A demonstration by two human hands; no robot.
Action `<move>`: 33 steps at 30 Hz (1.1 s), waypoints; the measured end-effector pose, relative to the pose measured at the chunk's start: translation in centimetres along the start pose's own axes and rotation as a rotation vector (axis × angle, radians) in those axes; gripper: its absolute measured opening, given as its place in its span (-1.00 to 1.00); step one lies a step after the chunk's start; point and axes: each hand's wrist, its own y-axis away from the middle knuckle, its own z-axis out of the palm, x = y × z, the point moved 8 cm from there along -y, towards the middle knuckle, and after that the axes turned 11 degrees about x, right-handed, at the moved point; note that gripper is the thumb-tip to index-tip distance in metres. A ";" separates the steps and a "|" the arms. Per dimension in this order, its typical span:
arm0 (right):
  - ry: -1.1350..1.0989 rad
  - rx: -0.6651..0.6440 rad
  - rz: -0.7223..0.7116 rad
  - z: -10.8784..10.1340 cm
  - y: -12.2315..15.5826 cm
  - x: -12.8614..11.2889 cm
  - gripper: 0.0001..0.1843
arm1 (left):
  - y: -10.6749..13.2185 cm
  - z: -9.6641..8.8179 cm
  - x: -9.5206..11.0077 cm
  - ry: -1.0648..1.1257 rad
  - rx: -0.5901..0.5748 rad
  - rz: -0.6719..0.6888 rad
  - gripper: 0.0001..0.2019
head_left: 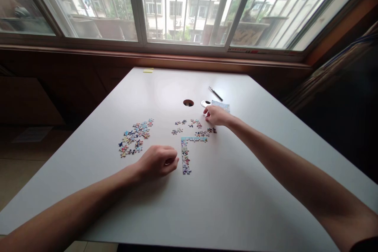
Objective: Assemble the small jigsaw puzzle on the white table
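Note:
A white table (224,189) carries a jigsaw puzzle. An L-shaped joined corner of the puzzle (188,149) lies in the middle. My left hand (158,161) rests curled on the table just left of that corner, fingers closed; what they hold, if anything, is hidden. My right hand (216,115) reaches out over the small scatter of loose pieces (189,125) behind the joined corner, fingertips pressed together at the table near a white disc (205,103). A bigger heap of loose pieces (135,138) lies to the left.
A round cable hole (188,102) sits behind the pieces. A pale card (221,106) and a pen (215,93) lie beyond my right hand. A yellow note (148,71) is at the far edge. Windows run along the back; a dark chair or cloth (342,98) stands right.

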 end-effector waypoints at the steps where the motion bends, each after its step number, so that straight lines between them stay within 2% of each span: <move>1: -0.017 0.005 -0.010 -0.1 0.0 -0.1 -0.67 | 0.0 0.0 0.0 0.002 0.004 0.001 -0.68; 8: -0.161 0.072 -0.046 -1.4 0.1 -0.4 -0.72 | 0.0 -0.3 0.1 0.014 0.026 0.015 -0.68; 10: -0.223 0.096 -0.047 -2.0 1.2 -0.8 -0.77 | 0.0 -0.5 0.2 0.015 0.036 0.017 -0.71; 12: -0.314 0.085 -0.051 -2.0 3.4 -2.0 -0.77 | -0.2 -0.7 0.5 0.017 0.051 0.021 -0.77; 13: -0.397 0.051 -0.066 -1.8 4.9 -3.0 -0.78 | -0.2 -0.9 0.8 0.024 0.070 0.032 -0.81; 16: -0.961 -0.240 -0.166 -0.6 10.5 -8.1 -0.82 | -0.5 -1.6 2.0 0.077 0.164 0.113 -0.98; 17: -1.074 -0.310 -0.199 -0.5 12.2 -9.6 -0.82 | -0.6 -1.9 2.4 0.100 0.196 0.147 -0.95; 19: -1.203 -0.369 -0.203 -0.3 14.5 -11.4 -0.84 | -0.5 -2.0 3.2 0.140 0.231 0.209 -0.85; 21: -1.280 -0.395 -0.203 0.0 15.5 -12.2 -0.83 | -0.3 -1.9 3.7 0.167 0.235 0.255 -0.82; 25: -1.371 -0.428 -0.187 0.8 16.2 -12.3 -0.83 | 0.2 -1.3 4.3 0.203 0.187 0.293 -0.80; 31: -1.438 -0.423 -0.118 1.5 16.7 -12.0 -0.81 | 0.4 -0.6 4.4 0.243 0.094 0.261 -0.81; 33: -1.386 -0.365 -0.155 1.3 16.7 -11.6 -0.84 | 0.4 -0.6 4.5 0.225 0.084 0.260 -0.85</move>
